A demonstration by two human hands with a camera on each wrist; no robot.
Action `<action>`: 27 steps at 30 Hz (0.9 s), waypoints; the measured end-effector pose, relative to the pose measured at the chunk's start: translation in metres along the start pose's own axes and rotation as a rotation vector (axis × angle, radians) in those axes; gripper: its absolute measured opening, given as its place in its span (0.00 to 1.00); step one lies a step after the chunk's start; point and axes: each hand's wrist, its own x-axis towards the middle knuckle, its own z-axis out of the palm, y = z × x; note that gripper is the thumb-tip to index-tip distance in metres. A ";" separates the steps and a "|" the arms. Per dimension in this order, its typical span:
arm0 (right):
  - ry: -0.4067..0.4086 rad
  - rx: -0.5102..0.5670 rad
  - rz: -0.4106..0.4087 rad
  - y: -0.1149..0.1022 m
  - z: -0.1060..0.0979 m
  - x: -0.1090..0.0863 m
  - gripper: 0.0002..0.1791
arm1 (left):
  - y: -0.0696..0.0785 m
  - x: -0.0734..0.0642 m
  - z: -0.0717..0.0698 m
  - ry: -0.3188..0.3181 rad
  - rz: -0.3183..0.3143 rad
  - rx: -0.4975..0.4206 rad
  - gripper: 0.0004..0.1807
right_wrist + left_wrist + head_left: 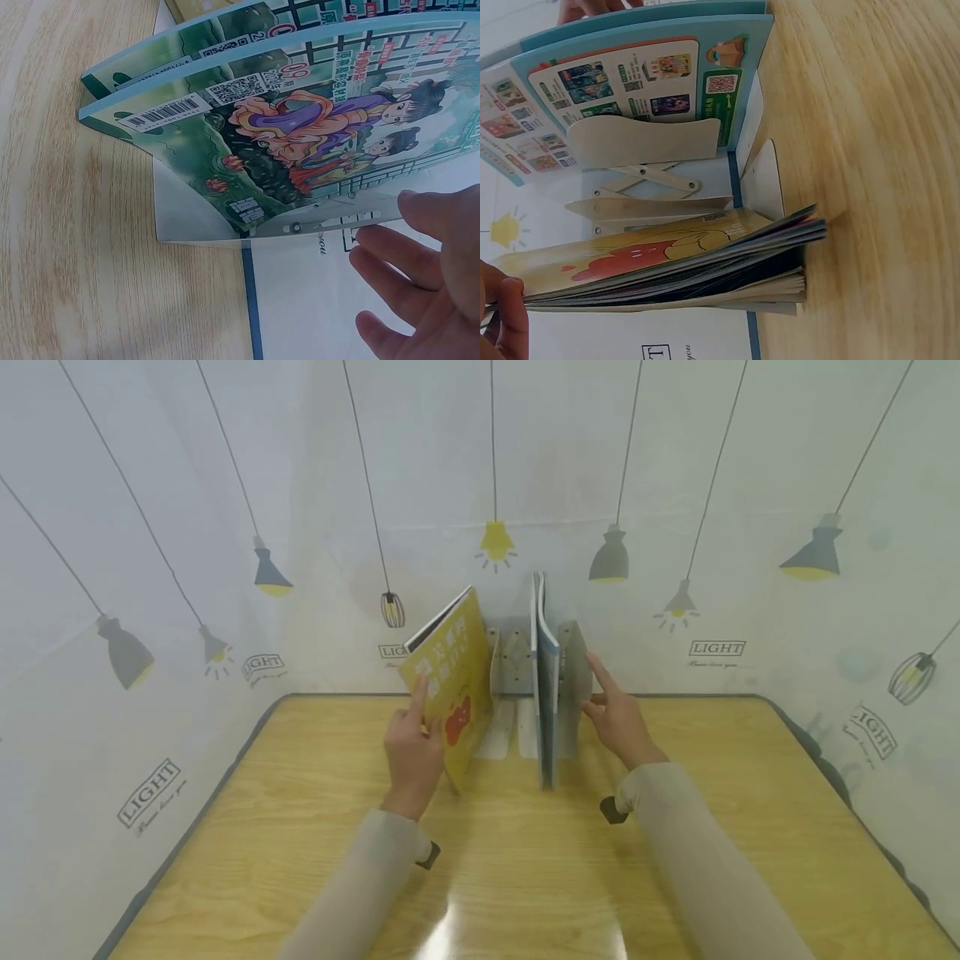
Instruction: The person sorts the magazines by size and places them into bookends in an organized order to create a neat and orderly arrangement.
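My left hand (415,756) grips a yellow book (457,693) by its near edge, left of a white metal expandable book rack (516,672). The left wrist view shows its pages slightly fanned and its lower corner close to the table. Two thin blue-green magazines (315,127) stand upright side by side in the rack's right section. At the rack's right end plate (576,672), my right hand (622,722) has its fingers loosely extended, with fingertips at the plate's edge. Whether they press on it I cannot tell.
The rack stands on a wood-grain table (300,860) near its back edge. Behind and at both sides rises a pale wall covering (750,527) printed with hanging lamps. Dark bands are on both wrists.
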 end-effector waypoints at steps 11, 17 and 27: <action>-0.004 0.000 0.014 0.000 0.000 -0.001 0.45 | 0.003 -0.003 0.012 -0.020 0.010 0.042 0.40; -0.008 -0.009 0.016 -0.001 0.000 -0.001 0.46 | 0.002 0.001 0.015 -0.034 0.052 0.051 0.39; -0.002 -0.014 0.014 0.000 0.001 0.001 0.46 | 0.003 0.005 0.018 -0.051 0.035 0.041 0.40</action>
